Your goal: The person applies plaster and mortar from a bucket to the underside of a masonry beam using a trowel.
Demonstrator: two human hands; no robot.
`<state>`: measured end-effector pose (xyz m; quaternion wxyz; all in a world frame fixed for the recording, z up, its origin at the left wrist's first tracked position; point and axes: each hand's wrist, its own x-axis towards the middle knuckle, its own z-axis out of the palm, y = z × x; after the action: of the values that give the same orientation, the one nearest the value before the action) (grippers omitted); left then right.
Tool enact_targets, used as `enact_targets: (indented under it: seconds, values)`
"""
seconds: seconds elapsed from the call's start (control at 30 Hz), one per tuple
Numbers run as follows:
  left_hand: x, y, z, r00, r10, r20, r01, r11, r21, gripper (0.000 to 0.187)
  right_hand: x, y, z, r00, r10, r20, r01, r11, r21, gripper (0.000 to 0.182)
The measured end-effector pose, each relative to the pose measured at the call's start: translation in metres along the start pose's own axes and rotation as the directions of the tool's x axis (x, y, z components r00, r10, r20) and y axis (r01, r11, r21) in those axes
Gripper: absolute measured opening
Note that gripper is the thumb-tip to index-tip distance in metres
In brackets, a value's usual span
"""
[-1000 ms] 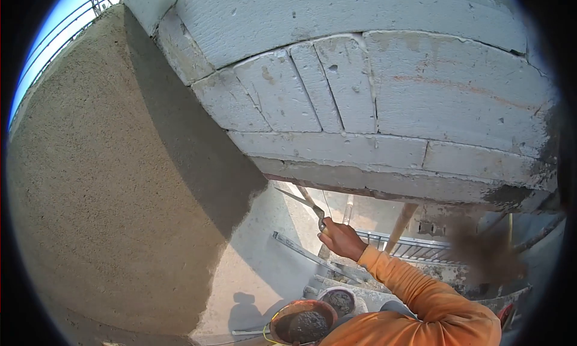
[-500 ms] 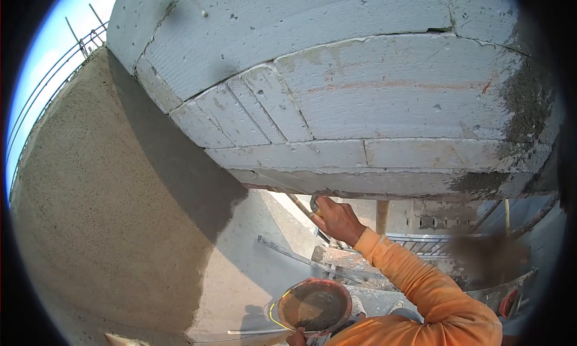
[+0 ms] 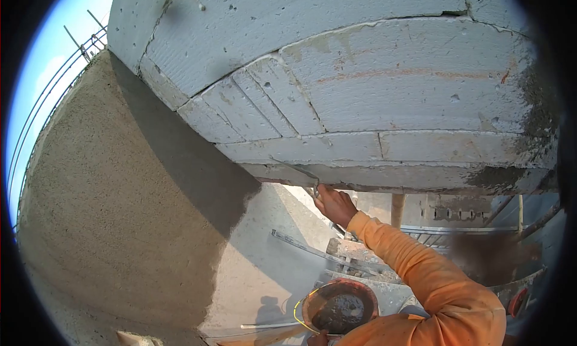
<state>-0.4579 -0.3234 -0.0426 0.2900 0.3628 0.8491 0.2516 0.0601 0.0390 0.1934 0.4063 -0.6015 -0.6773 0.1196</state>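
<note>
My right hand [image 3: 336, 205], in an orange sleeve, is closed round the handle of a trowel [image 3: 300, 170]. Its thin blade, seen nearly edge-on, points up and left along the lower strip of the block wall [image 3: 421, 100]. At the bottom of the view, my left hand [image 3: 318, 339] grips the near rim of a reddish bucket [image 3: 374, 304]; the frame edge cuts off much of this hand. Wet grey mortar [image 3: 342, 310] lies inside the bucket, and a yellow handle [image 3: 297, 313] hangs at its left side.
A plastered wall [image 3: 120, 184] fills the left side, with a darker band at its edge. A long metal straightedge [image 3: 306, 247] leans below. Bamboo poles [image 3: 397, 211] and scaffold boards [image 3: 360, 250] stand behind my arm. Dark mortar [image 3: 496, 176] coats the wall's right end.
The trowel's blade has turned and now shows stretched leftward along the wall's lower strip. My right hand stays near the wall's bottom edge. The view has shifted slightly; the bucket sits further right.
</note>
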Motion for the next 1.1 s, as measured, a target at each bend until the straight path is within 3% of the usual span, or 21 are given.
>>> enact_targets:
  seconds: [0.03,0.1,0.13,0.2,0.23,0.37,0.47,0.5,0.6,0.83,0.87,0.93,1.0,1.1]
  values:
    - [0.001,-0.001,0.001,1.0,-0.006,-0.003,0.006,1.0,-0.009,0.027,-0.006,-0.008,-0.009,1.0,-0.003,0.003,0.003,1.0,0.003,0.03]
    - [0.001,-0.004,0.005,1.0,-0.023,-0.004,0.023,0.999,-0.027,0.026,-0.016,-0.02,-0.024,0.964,-0.191,-0.184,0.207,0.975,0.077,0.029]
    - [0.001,-0.003,0.009,1.0,-0.029,-0.003,0.028,0.999,-0.037,0.026,-0.009,-0.015,-0.02,0.965,-0.191,-0.182,0.208,0.975,0.077,0.029]
    - [-0.005,-0.004,0.003,0.999,-0.037,0.01,0.037,0.999,-0.027,0.025,0.0,0.006,-0.003,0.997,-0.021,-0.072,0.026,0.997,0.067,0.03]
    - [-0.004,-0.001,0.003,0.999,-0.031,0.016,0.031,0.999,-0.028,0.025,0.006,0.013,0.001,0.999,-0.019,0.032,0.02,0.999,-0.03,0.029]
    - [0.027,0.036,0.013,1.0,0.007,0.004,-0.006,0.997,-0.076,0.024,-0.004,-0.024,-0.016,0.985,-0.151,-0.081,0.154,0.988,0.028,0.028]
    - [0.016,0.027,0.01,1.0,-0.02,0.011,0.021,0.996,-0.082,0.023,0.01,-0.009,-0.001,0.994,-0.037,-0.101,0.043,0.997,0.058,0.029]
    - [0.011,0.024,0.009,1.0,-0.026,0.013,0.027,0.996,-0.084,0.023,0.017,0.001,0.002,1.0,-0.025,-0.019,0.025,1.0,-0.007,0.029]
    - [0.018,0.034,0.01,1.0,-0.018,0.023,0.02,0.995,-0.1,0.023,-0.002,0.006,0.007,0.997,-0.078,-0.003,0.078,0.996,0.034,0.028]
    - [-0.001,0.033,0.033,0.997,-0.064,0.035,0.069,0.985,-0.16,0.021,-0.081,-0.008,-0.091,0.963,-0.16,-0.216,0.189,0.974,0.125,0.035]
    - [-0.001,0.034,0.033,0.997,-0.061,0.041,0.067,0.985,-0.161,0.021,-0.079,0.005,-0.087,0.964,-0.15,-0.221,0.18,0.976,0.124,0.035]
    - [-0.006,0.041,0.034,0.997,-0.052,0.054,0.06,0.985,-0.163,0.021,-0.067,0.041,-0.069,0.993,0.017,-0.119,-0.02,0.999,-0.028,0.036]
    - [0.009,0.063,0.034,0.999,-0.012,0.045,0.02,0.983,-0.184,0.02,-0.073,0.044,-0.067,0.996,0.086,0.014,-0.086,0.996,0.038,0.034]
    - [0.012,0.074,0.053,0.999,-0.002,0.048,0.013,0.973,-0.23,0.02,-0.084,0.02,-0.088,0.977,-0.132,-0.165,0.135,0.991,0.005,0.035]
